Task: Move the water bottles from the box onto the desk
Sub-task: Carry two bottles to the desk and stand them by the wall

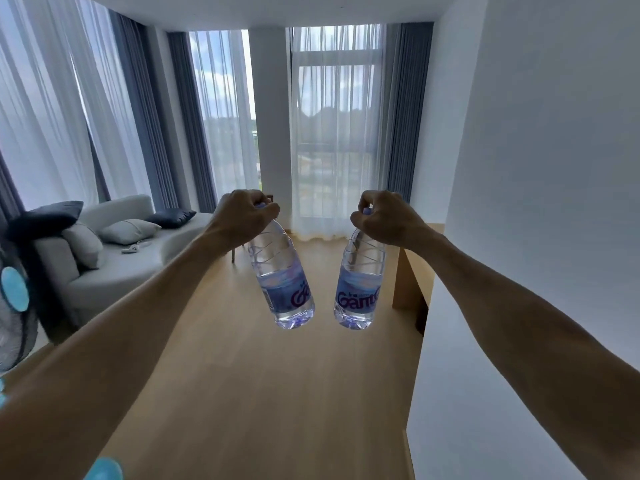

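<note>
Two clear plastic water bottles with blue labels hang in mid-air at the centre of the head view. My left hand [244, 216] grips the left bottle [282, 278] by its cap and neck. My right hand [382, 218] grips the right bottle [360, 282] the same way. Both bottles hang bottom down and tilt slightly toward each other, a small gap between them. Below them stretches the long light-wood desk top [263, 393]. The box is not in view.
A white wall [536, 237] runs along the right side of the desk. A grey sofa [114, 268] with cushions stands at the left, with a fan [15, 306] at the left edge. Curtained windows [332, 133] fill the far end.
</note>
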`<state>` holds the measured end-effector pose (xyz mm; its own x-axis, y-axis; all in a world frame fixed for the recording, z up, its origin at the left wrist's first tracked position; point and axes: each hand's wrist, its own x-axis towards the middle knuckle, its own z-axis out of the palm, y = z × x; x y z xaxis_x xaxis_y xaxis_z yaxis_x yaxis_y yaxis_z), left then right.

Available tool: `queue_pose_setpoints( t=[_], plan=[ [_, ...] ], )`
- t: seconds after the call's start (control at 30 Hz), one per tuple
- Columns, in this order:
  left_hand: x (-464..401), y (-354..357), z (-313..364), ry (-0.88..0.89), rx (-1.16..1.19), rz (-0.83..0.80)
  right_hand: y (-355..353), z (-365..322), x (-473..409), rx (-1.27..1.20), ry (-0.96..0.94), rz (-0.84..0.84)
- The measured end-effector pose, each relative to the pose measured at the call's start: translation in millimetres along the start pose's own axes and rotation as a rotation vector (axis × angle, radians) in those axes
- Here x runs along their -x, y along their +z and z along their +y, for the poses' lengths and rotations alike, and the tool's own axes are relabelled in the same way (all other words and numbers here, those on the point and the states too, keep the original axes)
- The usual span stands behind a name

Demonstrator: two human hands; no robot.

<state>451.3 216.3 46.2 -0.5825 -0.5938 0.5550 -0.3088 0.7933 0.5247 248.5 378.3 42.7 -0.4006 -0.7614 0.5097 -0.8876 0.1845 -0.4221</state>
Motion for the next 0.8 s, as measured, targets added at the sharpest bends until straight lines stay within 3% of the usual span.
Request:
queue_pose_setpoints(
  t=[0.37,0.8],
  plan=[
    [-174,88,-83,0.025,0.050,-0.033,59,87,-160,0.035,0.090,0.035],
    [-383,247,-144,0.032,0.030,-0.087,125,254,-368,-0.002,0.049,0.025]
  ],
)
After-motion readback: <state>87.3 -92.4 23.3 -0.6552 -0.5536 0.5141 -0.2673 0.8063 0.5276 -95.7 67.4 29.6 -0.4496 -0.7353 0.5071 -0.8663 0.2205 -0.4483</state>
